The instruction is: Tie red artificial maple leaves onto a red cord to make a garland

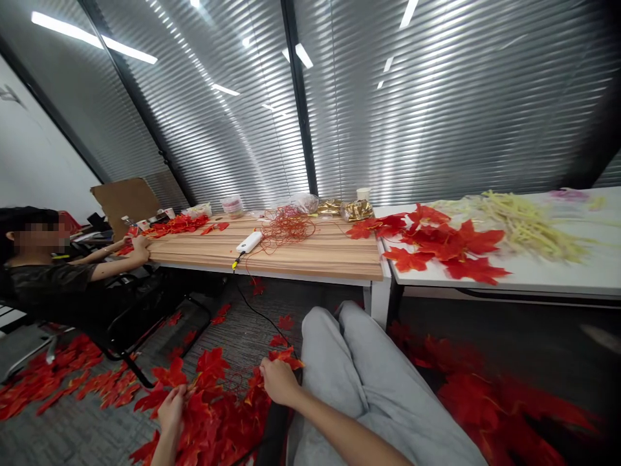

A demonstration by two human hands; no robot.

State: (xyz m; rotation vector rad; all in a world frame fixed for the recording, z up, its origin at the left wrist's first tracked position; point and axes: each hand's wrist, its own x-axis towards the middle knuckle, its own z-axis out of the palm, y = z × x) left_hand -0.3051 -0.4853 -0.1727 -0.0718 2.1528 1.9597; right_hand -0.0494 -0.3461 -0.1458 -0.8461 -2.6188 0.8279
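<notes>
Down at the lower left, my left hand (172, 409) has its fingers closed at the edge of a red artificial maple leaf (171, 374). My right hand (280, 382), beside my left knee, is closed on another red maple leaf (287, 357) that sticks out past the fingers. Between and below the hands lies a thick pile of red maple leaves (208, 421), some with yellowish stems. A thin reddish string (237, 383) shows among them. Exactly how the fingers grip is too small to make out.
A wooden table (339, 259) bears a tangle of red string (288, 226) and a white power bank (250, 242) with a black cable. On the white table (543, 275) lie red leaves (436, 243) and pale yellow stems (528, 226). A person (63, 278) sits at left; leaves cover the floor.
</notes>
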